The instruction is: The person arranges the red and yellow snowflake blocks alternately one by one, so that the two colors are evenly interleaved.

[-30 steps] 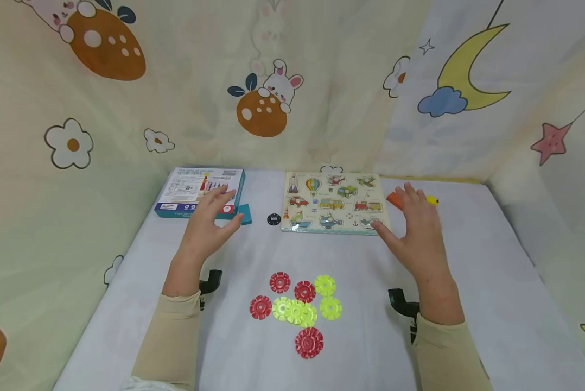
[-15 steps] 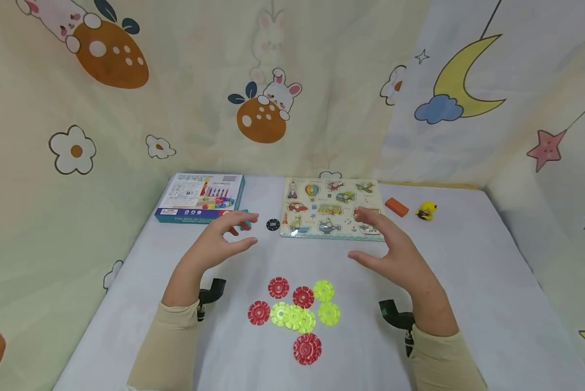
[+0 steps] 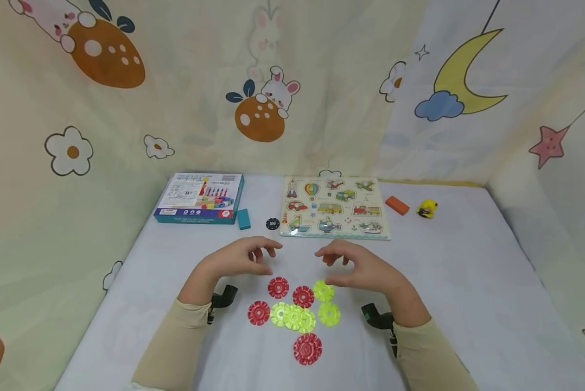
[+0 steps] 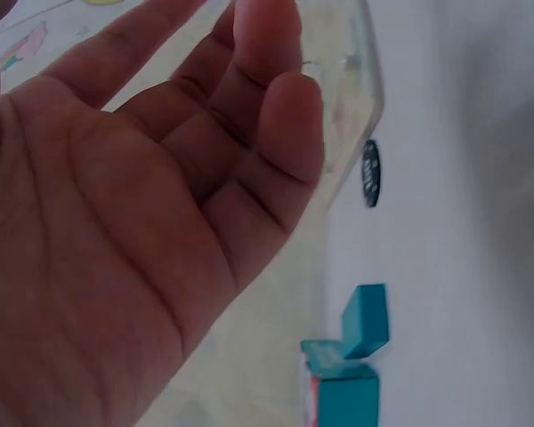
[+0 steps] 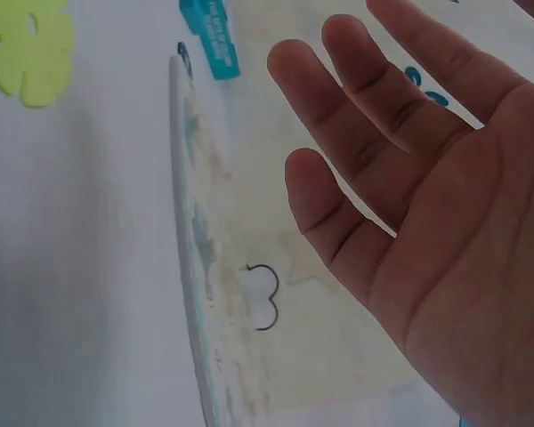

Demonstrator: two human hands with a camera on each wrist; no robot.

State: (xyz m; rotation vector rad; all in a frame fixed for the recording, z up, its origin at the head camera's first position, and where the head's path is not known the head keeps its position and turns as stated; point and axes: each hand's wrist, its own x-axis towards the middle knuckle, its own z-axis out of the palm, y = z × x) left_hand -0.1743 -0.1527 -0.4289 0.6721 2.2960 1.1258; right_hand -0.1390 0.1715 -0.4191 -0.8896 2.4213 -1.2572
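Note:
Several red notched plastic discs (image 3: 307, 348) and several yellow-green ones (image 3: 329, 314) lie flat on the white cloth; some yellow-green discs overlap in the middle. My left hand (image 3: 236, 258) hovers behind and left of the group, fingers loosely bent, holding nothing. On the other side my right hand (image 3: 366, 271) hangs above the cloth, its thumb over the back yellow-green disc (image 3: 324, 291) and partly hiding it in the head view. The palm of the left hand (image 4: 98, 231) shows bare in its wrist view. Nothing lies in the right palm (image 5: 472, 258) either.
Along the back stand a printed box (image 3: 199, 198), a teal block (image 3: 243, 219), a black round chip (image 3: 272, 224) marked 100, and a vehicle picture puzzle board (image 3: 334, 209). Further right are an orange block (image 3: 397, 205) and a small yellow duck (image 3: 426, 209). Patterned cloth walls enclose the table.
Both hands have come down and inward from beside the box and the board toward the discs. The orange block and the duck, earlier covered by the right hand, now show. The discs stay put.

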